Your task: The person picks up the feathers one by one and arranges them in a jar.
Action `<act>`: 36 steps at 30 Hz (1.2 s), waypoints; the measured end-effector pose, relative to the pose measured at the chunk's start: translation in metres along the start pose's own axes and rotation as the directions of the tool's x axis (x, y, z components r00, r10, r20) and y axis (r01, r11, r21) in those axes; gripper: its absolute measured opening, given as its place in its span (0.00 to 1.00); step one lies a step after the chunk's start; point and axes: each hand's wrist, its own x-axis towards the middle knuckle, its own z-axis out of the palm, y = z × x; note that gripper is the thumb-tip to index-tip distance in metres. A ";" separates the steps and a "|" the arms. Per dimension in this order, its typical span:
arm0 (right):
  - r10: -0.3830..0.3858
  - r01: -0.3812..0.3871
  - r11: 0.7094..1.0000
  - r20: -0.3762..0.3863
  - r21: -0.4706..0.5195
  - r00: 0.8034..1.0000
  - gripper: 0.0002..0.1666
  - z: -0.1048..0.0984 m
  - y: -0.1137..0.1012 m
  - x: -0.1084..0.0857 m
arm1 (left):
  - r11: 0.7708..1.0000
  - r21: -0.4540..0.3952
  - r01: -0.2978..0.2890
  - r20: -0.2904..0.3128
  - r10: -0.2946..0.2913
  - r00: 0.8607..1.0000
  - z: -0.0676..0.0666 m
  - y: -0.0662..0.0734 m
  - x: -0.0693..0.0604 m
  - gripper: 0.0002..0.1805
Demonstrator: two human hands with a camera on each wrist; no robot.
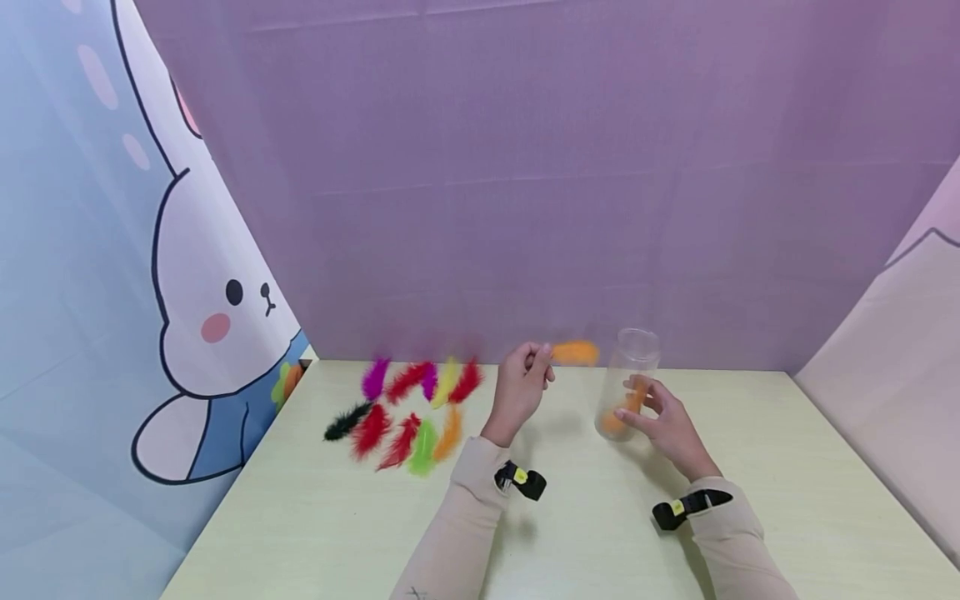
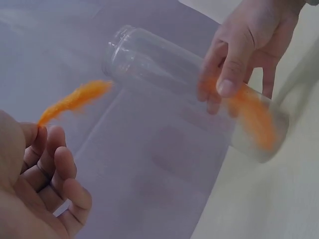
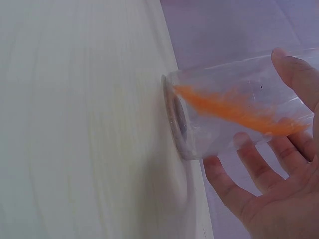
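Between thumb and forefinger my left hand (image 1: pixel 519 387) pinches one end of an orange feather (image 1: pixel 576 352). In the left wrist view that feather (image 2: pixel 75 102) points toward the mouth of a clear jar (image 2: pixel 159 62), apart from it. The jar (image 1: pixel 618 379) stands on the table, open end up. My right hand (image 1: pixel 666 425) grips its lower part, thumb on one side and fingers on the other. Inside, near the bottom, lies another orange feather (image 3: pixel 224 107), seen through the wall in the right wrist view.
Left of my hands, loose feathers lie on the pale table (image 1: pixel 300 525): a black feather (image 1: pixel 347 422), a green feather (image 1: pixel 423 447), an orange feather (image 1: pixel 448 433), a yellow feather (image 1: pixel 446 383), and several red and purple ones. A purple cloth (image 1: pixel 525 183) hangs behind the table.
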 end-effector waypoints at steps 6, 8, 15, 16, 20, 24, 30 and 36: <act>-0.007 0.007 1.000 0.000 -0.002 1.000 0.44 0.000 0.000 -0.001 | 0.999 -0.048 0.002 -0.014 -0.003 1.000 0.006 0.007 0.003 0.17; -0.007 0.007 1.000 0.000 0.000 1.000 0.43 0.000 -0.001 -0.001 | 0.998 -0.056 0.002 -0.017 -0.003 1.000 0.008 0.009 0.004 0.17; -0.005 0.005 1.000 0.002 -0.002 1.000 0.43 0.000 -0.001 -0.001 | 0.996 -0.083 -0.024 -0.011 0.023 1.000 0.012 0.015 0.006 0.16; -0.004 0.004 1.000 0.002 -0.002 1.000 0.43 0.000 -0.001 -0.001 | 0.996 -0.086 -0.028 -0.012 0.027 1.000 0.012 0.016 0.007 0.15; -0.008 0.008 1.000 0.002 -0.004 1.000 0.43 0.000 -0.001 -0.001 | 0.995 -0.091 -0.034 -0.014 0.033 0.999 0.014 0.016 0.009 0.16; -0.014 0.014 1.000 0.003 0.001 1.000 0.43 0.001 0.000 -0.001 | 0.994 -0.100 -0.032 -0.020 0.031 0.999 0.016 0.016 0.011 0.16; 0.004 -0.004 1.000 0.005 -0.006 1.000 0.45 0.001 -0.001 0.000 | 0.991 -0.130 -0.031 -0.025 0.028 0.999 0.020 0.017 0.014 0.17; 0.006 -0.006 1.000 0.004 -0.001 1.000 0.45 0.000 -0.002 0.000 | 0.991 -0.132 -0.020 -0.004 0.020 1.000 0.026 0.018 0.017 0.17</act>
